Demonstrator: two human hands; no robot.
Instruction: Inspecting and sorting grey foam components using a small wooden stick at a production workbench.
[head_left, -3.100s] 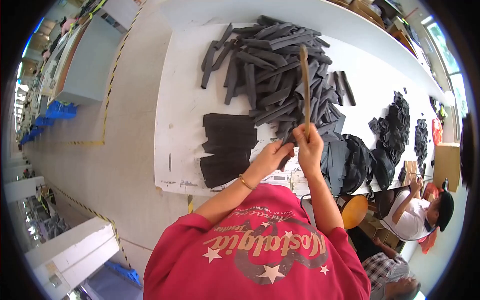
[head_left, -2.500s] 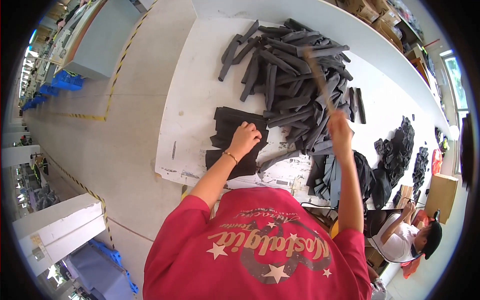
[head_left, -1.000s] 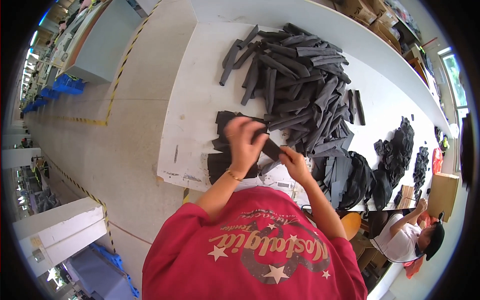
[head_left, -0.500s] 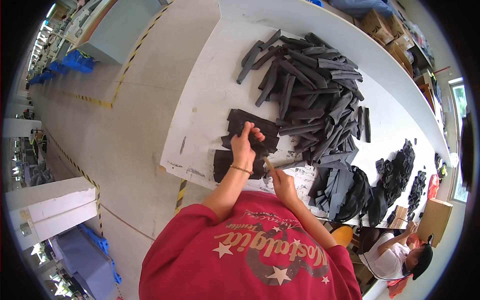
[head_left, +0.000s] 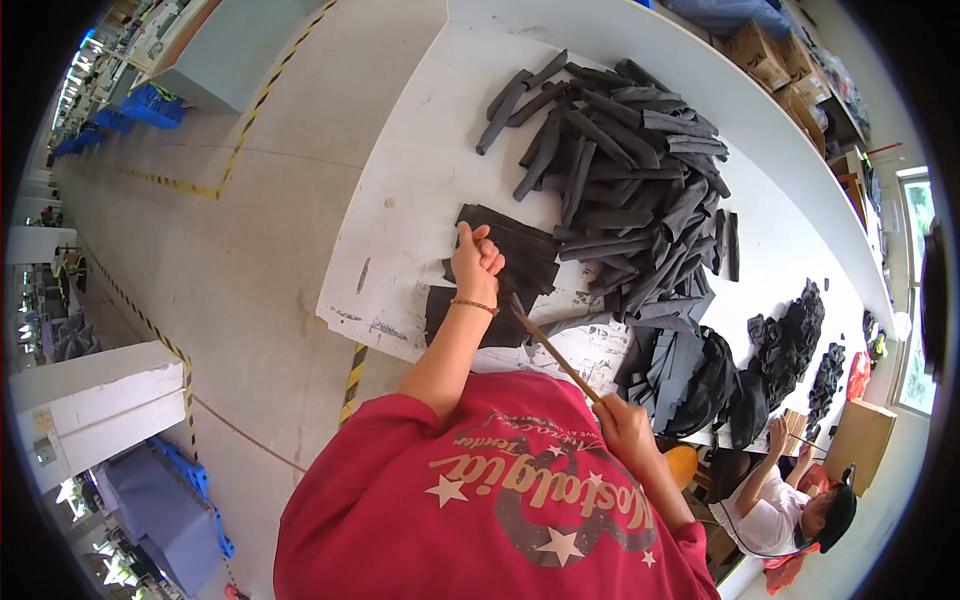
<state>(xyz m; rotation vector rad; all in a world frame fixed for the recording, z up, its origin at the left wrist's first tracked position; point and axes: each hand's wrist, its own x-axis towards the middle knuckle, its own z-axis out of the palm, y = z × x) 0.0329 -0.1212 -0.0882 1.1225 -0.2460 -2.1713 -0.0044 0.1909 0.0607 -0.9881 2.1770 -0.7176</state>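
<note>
My left hand (head_left: 477, 264) is closed over a stack of flat black fabric pieces (head_left: 515, 245) near the left end of the white table. Whatever its fingers hold cannot be told against the dark fabric. My right hand (head_left: 627, 428), close to my chest, grips the lower end of a thin wooden stick (head_left: 560, 358). The stick slants up and left, its dark tip beside my left wrist. Below that wrist lies another flat black fabric stack (head_left: 443, 318). Right of the stacks spreads a large heap of rolled black fabric strips (head_left: 625, 170).
Grey and black pieces (head_left: 672, 370) lie at the table's near edge, with more black heaps (head_left: 795, 325) farther right. A raised white panel (head_left: 740, 85) borders the far side. A co-worker (head_left: 790, 500) sits at the lower right. Yellow-black tape (head_left: 240, 140) marks the floor.
My right hand has drawn back down and right, exposing much more of the wooden stick. My left hand has shifted slightly up and left, its fingers still curled.
</note>
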